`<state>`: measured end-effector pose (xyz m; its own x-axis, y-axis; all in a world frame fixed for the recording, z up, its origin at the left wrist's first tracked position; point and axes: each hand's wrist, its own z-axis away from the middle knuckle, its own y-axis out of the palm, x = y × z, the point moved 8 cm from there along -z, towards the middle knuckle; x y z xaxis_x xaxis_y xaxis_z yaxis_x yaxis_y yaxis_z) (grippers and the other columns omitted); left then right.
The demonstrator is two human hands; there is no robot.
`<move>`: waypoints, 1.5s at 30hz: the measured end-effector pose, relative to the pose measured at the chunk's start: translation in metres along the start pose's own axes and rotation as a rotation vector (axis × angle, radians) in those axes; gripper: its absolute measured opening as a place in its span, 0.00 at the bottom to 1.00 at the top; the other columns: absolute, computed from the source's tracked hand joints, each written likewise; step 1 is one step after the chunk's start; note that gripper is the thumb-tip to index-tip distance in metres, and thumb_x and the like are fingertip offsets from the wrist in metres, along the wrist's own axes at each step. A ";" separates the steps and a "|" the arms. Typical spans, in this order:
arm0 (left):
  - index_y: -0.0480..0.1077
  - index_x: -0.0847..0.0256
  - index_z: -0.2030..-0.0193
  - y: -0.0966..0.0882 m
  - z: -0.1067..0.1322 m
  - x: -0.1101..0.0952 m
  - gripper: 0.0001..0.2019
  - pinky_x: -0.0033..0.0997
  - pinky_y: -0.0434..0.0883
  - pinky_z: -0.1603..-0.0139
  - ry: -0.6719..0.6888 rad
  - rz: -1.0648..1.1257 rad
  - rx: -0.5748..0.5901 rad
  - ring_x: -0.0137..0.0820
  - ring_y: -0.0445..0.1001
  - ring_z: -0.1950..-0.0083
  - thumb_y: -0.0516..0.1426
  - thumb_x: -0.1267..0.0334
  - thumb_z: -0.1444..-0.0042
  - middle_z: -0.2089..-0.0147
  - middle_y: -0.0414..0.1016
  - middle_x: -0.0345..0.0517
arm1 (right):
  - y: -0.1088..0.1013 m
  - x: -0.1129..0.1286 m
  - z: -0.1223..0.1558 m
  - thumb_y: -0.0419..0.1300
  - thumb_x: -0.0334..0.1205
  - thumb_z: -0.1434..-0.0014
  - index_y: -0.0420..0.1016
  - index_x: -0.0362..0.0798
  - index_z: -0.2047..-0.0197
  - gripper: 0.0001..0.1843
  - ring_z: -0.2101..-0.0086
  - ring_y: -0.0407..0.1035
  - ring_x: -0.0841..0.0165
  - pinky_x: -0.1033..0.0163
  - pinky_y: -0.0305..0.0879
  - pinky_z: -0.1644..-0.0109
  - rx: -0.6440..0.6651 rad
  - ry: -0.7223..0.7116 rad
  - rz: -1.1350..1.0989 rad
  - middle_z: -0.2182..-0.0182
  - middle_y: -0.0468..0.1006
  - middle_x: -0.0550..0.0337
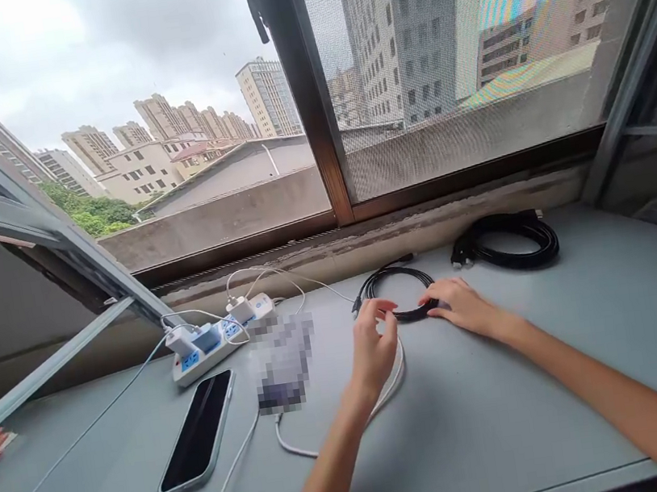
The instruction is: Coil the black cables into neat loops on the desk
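Observation:
A thin black cable (415, 315) lies in a loose coil on the grey desk, below the window. My right hand (463, 307) grips the coil's right side between thumb and fingers. Close to the coil's left front edge is my left hand (373, 346), its fingers curved and apart, with nothing visible between them. One connector of the coil points down at its left, and another end sticks out at the back. Behind my right hand lies a thicker black cable (540, 249), coiled, with connectors at its left and top right.
At the left, a white power strip (220, 347) carries several plugged-in chargers. A phone (196, 431) lies in front of it, beside a blurred-out object (284, 366). White cords (299, 448) run across the desk (512, 424) and under my left arm. Metal frame bars (92, 263) stand at the left.

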<state>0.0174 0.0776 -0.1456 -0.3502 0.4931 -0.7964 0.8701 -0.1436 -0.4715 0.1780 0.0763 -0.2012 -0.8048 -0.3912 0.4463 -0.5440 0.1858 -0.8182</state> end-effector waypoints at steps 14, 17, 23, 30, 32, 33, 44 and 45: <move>0.67 0.57 0.66 0.022 0.005 -0.006 0.10 0.35 0.62 0.57 0.210 -0.386 0.152 0.33 0.68 0.63 0.46 0.71 0.43 0.64 0.70 0.44 | 0.010 0.028 -0.005 0.61 0.25 0.44 0.76 0.48 0.63 0.09 0.65 0.68 0.65 0.62 0.60 0.56 -0.040 -0.005 -0.053 0.66 0.73 0.61; 0.66 0.56 0.63 0.035 0.010 -0.008 0.12 0.36 0.61 0.56 0.288 -0.603 0.280 0.33 0.68 0.61 0.44 0.72 0.42 0.62 0.70 0.44 | 0.009 0.033 -0.005 0.61 0.25 0.44 0.76 0.48 0.64 0.09 0.67 0.68 0.66 0.64 0.61 0.60 -0.036 -0.021 -0.050 0.68 0.72 0.62; 0.65 0.57 0.66 0.041 0.012 0.000 0.09 0.35 0.61 0.59 0.253 -0.714 0.330 0.33 0.68 0.64 0.45 0.70 0.41 0.63 0.69 0.44 | 0.006 0.035 -0.002 0.64 0.34 0.42 0.79 0.50 0.60 0.06 0.69 0.68 0.69 0.67 0.62 0.64 -0.013 -0.062 -0.061 0.60 0.71 0.60; 0.63 0.57 0.70 0.037 0.010 0.015 0.02 0.36 0.60 0.60 0.149 -0.763 0.303 0.37 0.68 0.61 0.53 0.66 0.47 0.65 0.68 0.44 | 0.010 0.020 -0.005 0.61 0.29 0.40 0.79 0.52 0.57 0.11 0.65 0.70 0.66 0.67 0.62 0.63 -0.010 -0.009 -0.035 0.66 0.73 0.61; 0.62 0.57 0.69 0.037 0.009 0.021 0.03 0.35 0.60 0.60 0.106 -0.771 0.311 0.37 0.68 0.60 0.51 0.68 0.47 0.65 0.68 0.44 | 0.010 0.013 -0.006 0.61 0.28 0.40 0.79 0.51 0.57 0.11 0.65 0.70 0.66 0.67 0.63 0.63 -0.041 0.041 -0.036 0.64 0.72 0.60; 0.62 0.57 0.69 0.037 0.008 0.023 0.04 0.35 0.60 0.61 0.085 -0.773 0.311 0.38 0.68 0.59 0.50 0.70 0.47 0.65 0.68 0.44 | 0.011 0.010 -0.006 0.60 0.27 0.40 0.79 0.50 0.57 0.11 0.65 0.70 0.67 0.67 0.63 0.63 -0.056 0.065 -0.041 0.63 0.73 0.60; 0.58 0.62 0.46 0.027 0.008 0.029 0.22 0.41 0.61 0.48 -0.010 -0.645 0.191 0.42 0.64 0.46 0.51 0.69 0.49 0.46 0.63 0.56 | 0.000 0.018 -0.005 0.68 0.36 0.45 0.80 0.54 0.68 0.02 0.72 0.69 0.71 0.70 0.59 0.69 -0.045 0.055 -0.102 0.71 0.76 0.68; 0.57 0.64 0.44 0.026 0.007 0.031 0.22 0.43 0.59 0.46 -0.035 -0.646 0.170 0.43 0.62 0.43 0.51 0.65 0.47 0.44 0.62 0.58 | -0.002 0.017 -0.004 0.68 0.39 0.45 0.80 0.54 0.69 0.02 0.72 0.69 0.71 0.70 0.59 0.69 -0.050 0.063 -0.100 0.72 0.76 0.69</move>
<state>0.0266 0.0828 -0.1852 -0.7960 0.4980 -0.3440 0.4157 0.0367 -0.9088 0.1645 0.0726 -0.1902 -0.7585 -0.3532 0.5476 -0.6320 0.1941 -0.7503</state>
